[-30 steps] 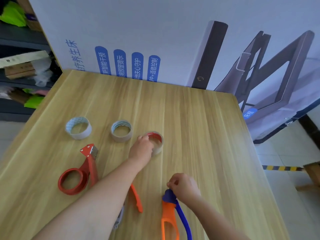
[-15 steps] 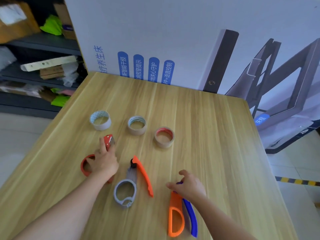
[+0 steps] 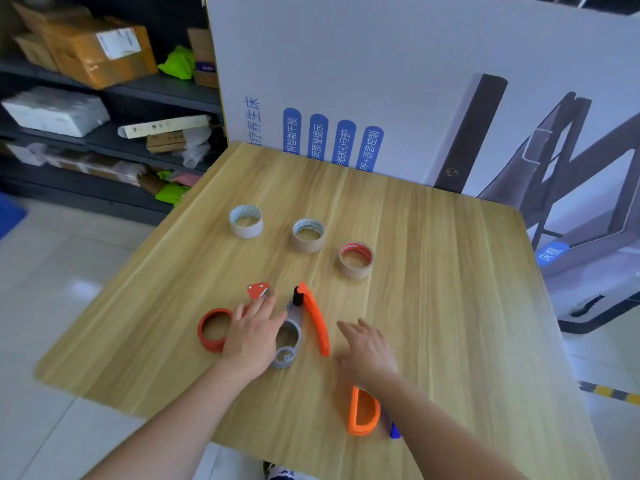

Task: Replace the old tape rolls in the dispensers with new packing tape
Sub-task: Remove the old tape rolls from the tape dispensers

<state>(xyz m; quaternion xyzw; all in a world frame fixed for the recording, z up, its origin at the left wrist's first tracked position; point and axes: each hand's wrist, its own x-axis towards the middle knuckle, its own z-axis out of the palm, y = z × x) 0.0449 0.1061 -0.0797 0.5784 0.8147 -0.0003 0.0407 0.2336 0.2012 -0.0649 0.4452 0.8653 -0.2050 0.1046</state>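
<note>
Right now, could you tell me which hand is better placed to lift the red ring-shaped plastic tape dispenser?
Left, I think: the left hand lies over the red ring-shaped dispenser, while the open right hand sits beyond the grey-and-orange dispenser.

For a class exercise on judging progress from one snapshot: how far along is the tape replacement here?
Done: the red dispenser, grey-ringed dispenser and blue-handled dispenser lie empty, no roll in any. In hand: the left hand lies over the red dispenser; the right hand hovers open. Left: the white roll, blue-cored roll and red-cored roll stand in a row on the table, none yet fitted.
</note>
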